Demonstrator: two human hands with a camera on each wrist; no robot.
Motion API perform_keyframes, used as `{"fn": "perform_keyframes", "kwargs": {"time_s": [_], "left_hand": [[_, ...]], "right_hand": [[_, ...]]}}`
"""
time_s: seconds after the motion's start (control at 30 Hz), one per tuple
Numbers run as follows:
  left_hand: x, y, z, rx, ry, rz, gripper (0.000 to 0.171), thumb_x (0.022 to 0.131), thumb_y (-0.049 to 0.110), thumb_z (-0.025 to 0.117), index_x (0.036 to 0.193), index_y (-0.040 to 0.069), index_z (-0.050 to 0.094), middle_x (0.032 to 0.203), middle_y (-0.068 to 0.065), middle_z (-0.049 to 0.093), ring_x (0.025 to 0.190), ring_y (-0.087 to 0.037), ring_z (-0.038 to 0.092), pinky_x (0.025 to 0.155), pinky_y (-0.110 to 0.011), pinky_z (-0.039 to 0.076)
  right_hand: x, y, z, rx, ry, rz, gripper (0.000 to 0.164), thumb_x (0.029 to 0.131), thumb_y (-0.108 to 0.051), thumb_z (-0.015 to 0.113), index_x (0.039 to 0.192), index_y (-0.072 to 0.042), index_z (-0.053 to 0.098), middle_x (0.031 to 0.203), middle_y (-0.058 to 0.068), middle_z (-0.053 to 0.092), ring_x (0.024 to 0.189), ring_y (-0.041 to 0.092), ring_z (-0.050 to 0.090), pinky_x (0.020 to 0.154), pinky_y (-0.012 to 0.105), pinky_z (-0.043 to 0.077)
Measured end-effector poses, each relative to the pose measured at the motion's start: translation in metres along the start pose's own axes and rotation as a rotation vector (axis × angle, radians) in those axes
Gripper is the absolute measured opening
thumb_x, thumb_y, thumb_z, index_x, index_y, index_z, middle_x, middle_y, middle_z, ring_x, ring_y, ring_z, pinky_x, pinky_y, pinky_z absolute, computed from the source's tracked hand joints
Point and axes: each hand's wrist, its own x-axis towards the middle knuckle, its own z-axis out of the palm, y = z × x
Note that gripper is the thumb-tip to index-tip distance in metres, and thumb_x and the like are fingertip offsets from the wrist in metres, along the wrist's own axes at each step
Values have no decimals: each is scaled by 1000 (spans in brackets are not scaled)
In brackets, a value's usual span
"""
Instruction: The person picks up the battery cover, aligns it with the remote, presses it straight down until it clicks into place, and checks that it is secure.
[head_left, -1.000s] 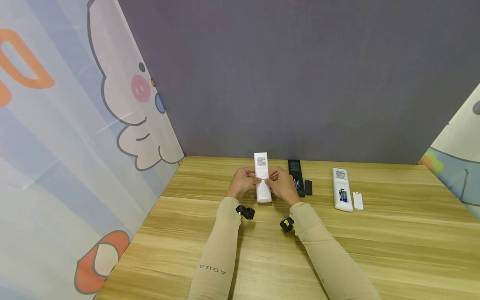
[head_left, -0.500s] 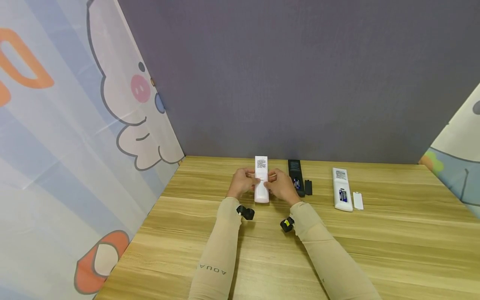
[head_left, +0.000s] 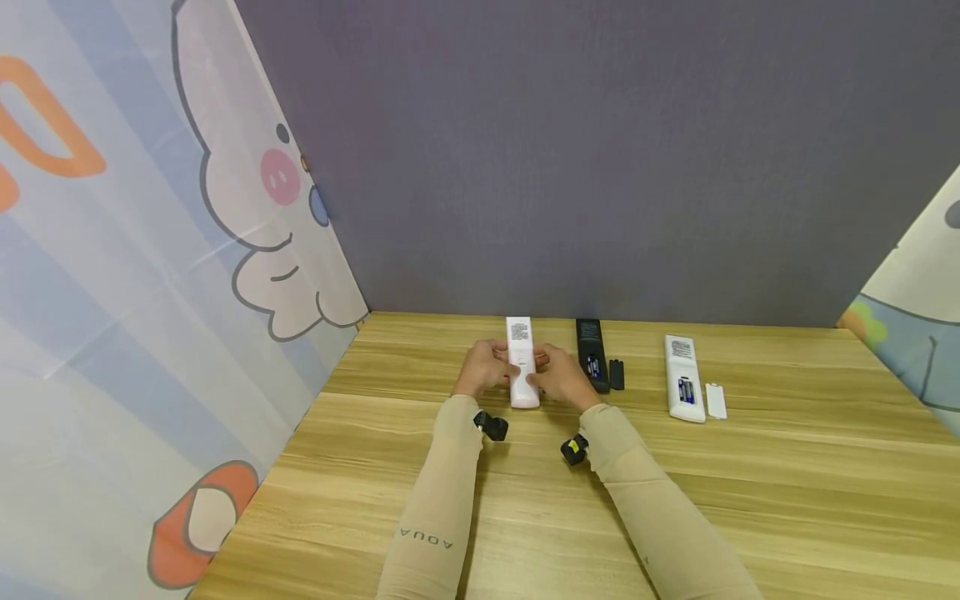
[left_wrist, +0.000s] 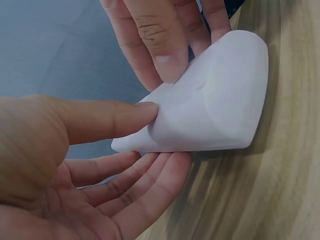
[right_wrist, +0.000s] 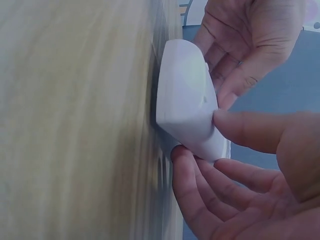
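Observation:
Between both hands is a white remote control (head_left: 522, 387), back side up, its printed label at the far end. My left hand (head_left: 483, 367) grips its left edge, thumb on the back and fingers along the side. From the right, my right hand (head_left: 562, 377) holds the other edge, its thumb also on the back. In the left wrist view the remote (left_wrist: 220, 100) has its near end close to the wooden surface; the right wrist view shows the rounded end of the remote (right_wrist: 182, 90) too. The battery cover area appears closed over.
Right of the hands lies a black remote (head_left: 591, 350) with batteries showing, its black cover (head_left: 617, 375) beside it. Farther right, a second white remote (head_left: 681, 367) shows its batteries, next to a white cover (head_left: 716, 402). A grey panel (head_left: 562, 167) stands behind the wooden table (head_left: 360, 467).
The held remote's far end has come down and nearer, and its tilt has changed. My right thumb has slid slightly toward the near end. The other remotes and covers have not moved.

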Motion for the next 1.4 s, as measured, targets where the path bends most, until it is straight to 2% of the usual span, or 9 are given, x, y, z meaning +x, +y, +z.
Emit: {"fn": "perform_keyframes", "kwargs": {"time_s": [0.13, 0.4, 0.63, 0.8, 0.97, 1.03, 1.2, 1.4], "left_hand": [[1, -2, 0, 35, -6, -10, 57, 83, -7, 78, 136, -6, 58, 116, -21, 70, 92, -27, 73, 73, -29, 62], [-1, -2, 0, 71, -26, -27, 59, 84, -5, 78, 140, -4, 56, 117, -19, 69, 95, -27, 72, 76, -30, 62], [0, -4, 0, 88, -25, -18, 57, 84, -5, 77, 137, -6, 58, 113, -20, 71, 90, -24, 71, 71, -28, 60], [0, -5, 1, 118, -14, -9, 55, 84, -4, 77, 136, -7, 59, 111, -19, 71, 86, -23, 70, 68, -26, 59], [0, -7, 3, 144, 1, 0, 54, 84, -3, 77, 135, -7, 60, 110, -19, 72, 85, -22, 70, 68, -26, 59], [0, -7, 3, 149, 4, 1, 54, 84, -3, 77, 135, -6, 61, 110, -19, 72, 85, -22, 71, 69, -26, 59], [1, -9, 4, 157, -3, -3, 53, 85, -1, 77, 135, -5, 61, 111, -19, 73, 87, -23, 72, 70, -27, 59], [2, -8, 3, 151, -6, -7, 50, 85, -2, 77, 133, -6, 61, 112, -19, 73, 90, -24, 72, 71, -27, 60]], "right_hand": [[-1, 1, 1, 4, -20, -21, 59, 93, -9, 72, 146, 3, 49, 132, 26, 64, 112, 35, 67, 95, 47, 56], [-1, 3, 1, -28, -67, -9, 63, 96, -12, 70, 152, -1, 44, 141, 24, 59, 119, 34, 64, 100, 49, 53], [0, 4, 2, -24, -95, -13, 61, 98, -14, 68, 152, 0, 44, 144, 24, 57, 125, 37, 61, 103, 50, 52], [-1, 5, 2, -7, -96, -11, 59, 98, -12, 67, 152, 0, 45, 144, 24, 57, 123, 34, 62, 97, 46, 55], [-2, 4, 3, 48, -99, 6, 58, 97, -8, 67, 151, -1, 46, 143, 24, 57, 112, 31, 65, 80, 35, 58], [-3, 4, 3, 58, -103, 10, 58, 98, -8, 67, 152, -1, 45, 143, 24, 57, 110, 30, 66, 77, 33, 58], [-3, 5, 5, 32, -97, 4, 59, 98, -8, 67, 152, -1, 45, 143, 22, 58, 116, 30, 64, 90, 39, 56], [-2, 6, 6, 5, -79, -13, 58, 98, -10, 67, 151, -2, 46, 141, 22, 60, 129, 35, 58, 107, 51, 48]]}}
